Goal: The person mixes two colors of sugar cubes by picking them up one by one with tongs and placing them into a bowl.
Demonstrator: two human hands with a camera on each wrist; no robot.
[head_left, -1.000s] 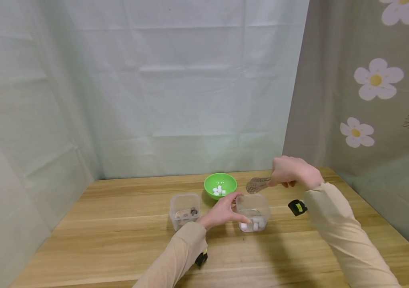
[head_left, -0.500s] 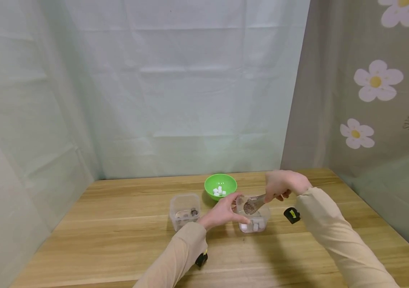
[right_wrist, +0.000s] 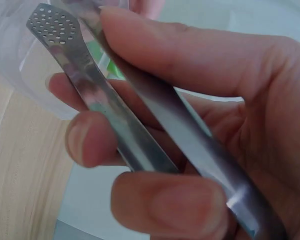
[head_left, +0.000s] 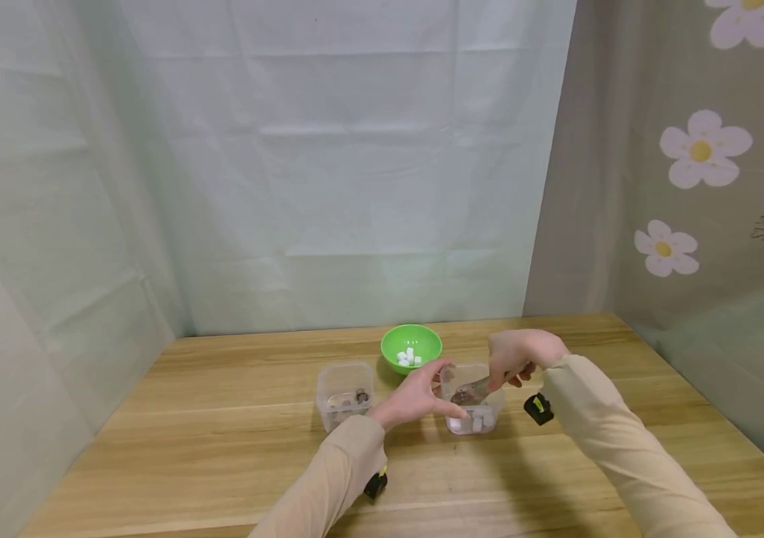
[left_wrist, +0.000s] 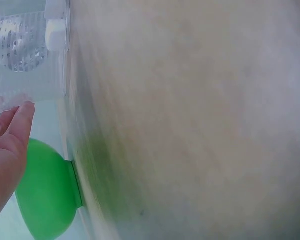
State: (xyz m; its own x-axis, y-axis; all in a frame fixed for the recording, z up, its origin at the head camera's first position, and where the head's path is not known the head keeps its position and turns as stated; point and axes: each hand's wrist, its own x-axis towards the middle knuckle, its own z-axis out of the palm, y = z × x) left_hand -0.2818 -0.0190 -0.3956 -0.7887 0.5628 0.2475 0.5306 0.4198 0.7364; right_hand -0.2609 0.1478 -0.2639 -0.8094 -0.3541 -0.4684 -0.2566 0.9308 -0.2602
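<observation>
Fingers [right_wrist: 170, 205] of the right hand [head_left: 522, 354] are curled round metal tongs [head_left: 472, 391], whose 2 arms stand a little apart. The tongs' perforated tips are down inside a clear container [head_left: 498, 397] that holds white cubes [head_left: 478, 424]; whether they have hold of 1, I cannot tell. The left hand [head_left: 416, 396] grips that container's left side, its thumb at the front and fingers farther back. Just behind that hand, a green bowl [head_left: 430, 347] holds more white cubes, and to the left a clear tub [head_left: 326, 381] holds dark pieces [head_left: 361, 397]. All 3 vessels stand on the wood-grain surface [head_left: 254, 426].
</observation>
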